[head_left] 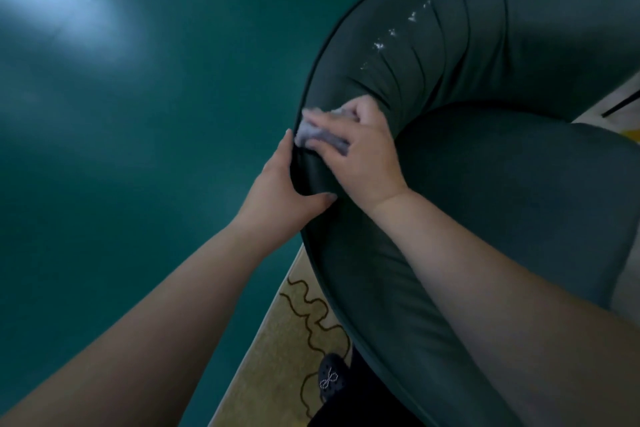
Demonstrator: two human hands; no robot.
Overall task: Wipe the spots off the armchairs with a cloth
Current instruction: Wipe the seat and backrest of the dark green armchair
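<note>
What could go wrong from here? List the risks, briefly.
1. The white spots run along the backrest, well away from where the right hand presses the cloth on the armchair arm. They may get missed unless wiping moves up along the curve.
2. The cloth is bunched small under the fingers, so it may smear spots rather than lift them.
3. The left hand grips the arm's end, close to the cloth, and may block the strokes.

Open green floor (138, 149) lies left of the armchair (485, 184); its curved backrest (485, 28) walls the right.
</note>
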